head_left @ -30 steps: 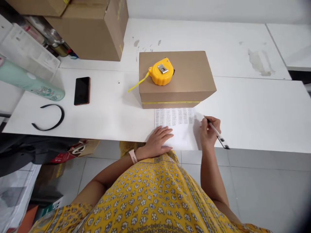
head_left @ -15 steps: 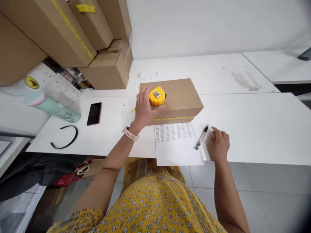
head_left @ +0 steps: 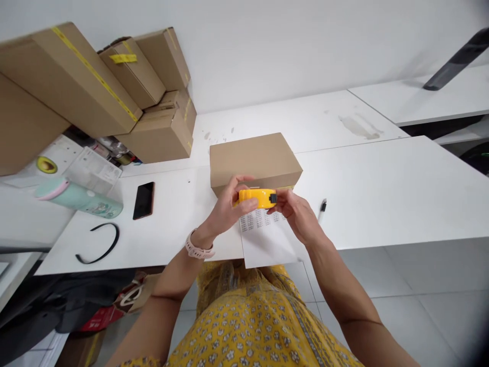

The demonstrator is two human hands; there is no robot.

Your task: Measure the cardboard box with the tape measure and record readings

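My left hand (head_left: 226, 208), with a pale pink watch on the wrist, grips a yellow tape measure (head_left: 260, 198), its black end turned to the right. At that end are the curled fingers of my right hand (head_left: 300, 213), closed against the tape measure; their exact hold is partly hidden. Just behind both hands lies a closed cardboard box (head_left: 252, 155). A printed sheet of paper (head_left: 267, 247) sits below the hands, overhanging the front edge of the table. To the right of my right hand is a pen (head_left: 323, 208), partly covered by that hand.
Several cardboard boxes (head_left: 156, 135) are stacked at the back left against the wall. On the left of the white table (head_left: 382, 193) lie a phone (head_left: 144, 200), a mint-green bottle (head_left: 82, 200) and a black headband (head_left: 112, 244). A dark upright object (head_left: 454, 63) stands at the far right.
My left hand has lifted the tape measure off the box and brought it nearer, turned on edge. My right hand has moved left from beside the pen to the tape measure.
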